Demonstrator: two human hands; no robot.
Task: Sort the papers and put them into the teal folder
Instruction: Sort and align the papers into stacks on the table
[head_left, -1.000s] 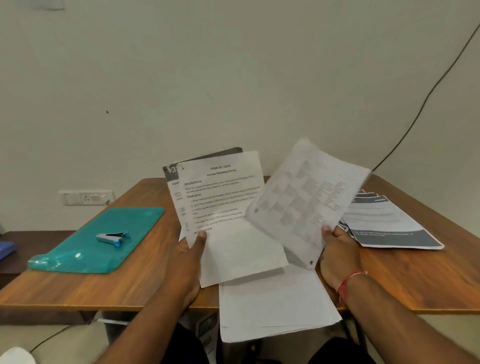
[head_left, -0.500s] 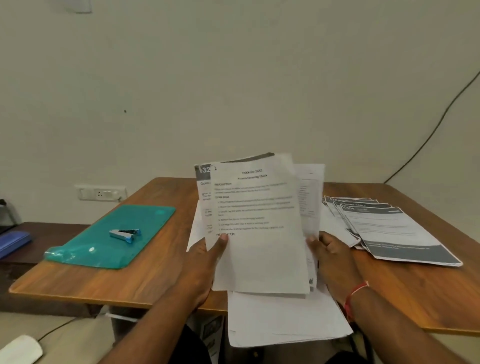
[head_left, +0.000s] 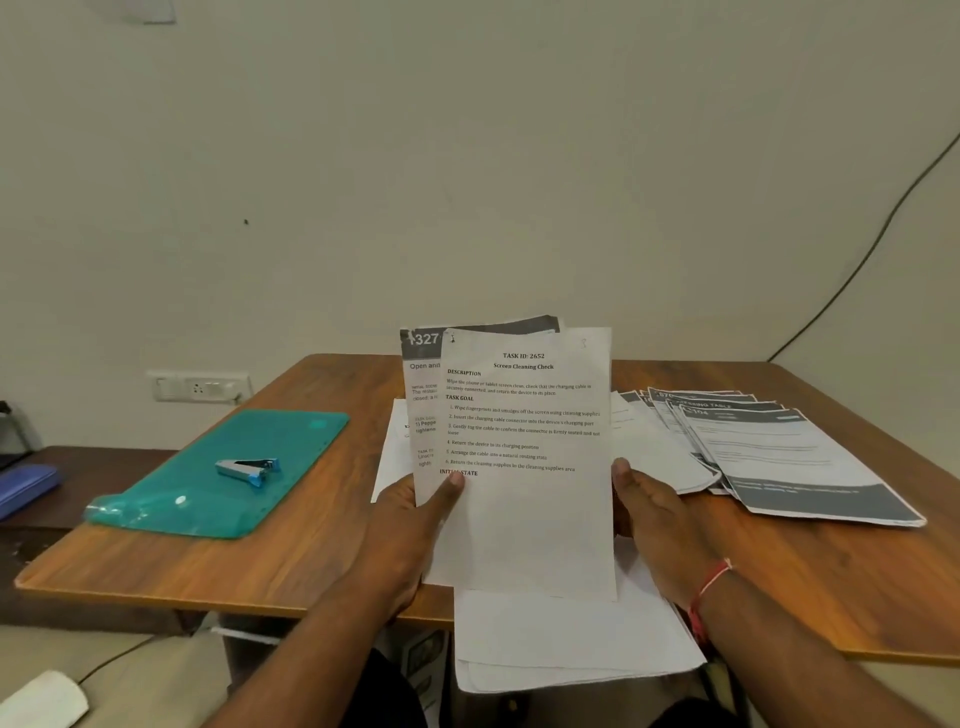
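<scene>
I hold a small upright stack of printed papers (head_left: 530, 499) over the near edge of the table. The front sheet reads "Screen Cleaning Check". My left hand (head_left: 410, 525) grips the stack's left edge with the thumb on the front. My right hand (head_left: 654, 514) holds its right edge. The teal folder (head_left: 171, 499) lies flat and closed at the left of the table. A fanned pile of grey-banded sheets (head_left: 789, 457) lies to the right. More white sheets (head_left: 566, 644) lie under the stack and overhang the table's front edge.
A small metal and blue staple remover (head_left: 248, 467) rests on the teal folder. The wooden table (head_left: 260, 566) stands against a plain wall with a socket plate (head_left: 200, 387). A blue object (head_left: 23, 491) sits on a lower dark surface at far left. A black cable (head_left: 862, 260) runs down the wall.
My right hand brought the sheet it was holding out to the right back behind the stack. Both hands now hold one squared stack upright.
</scene>
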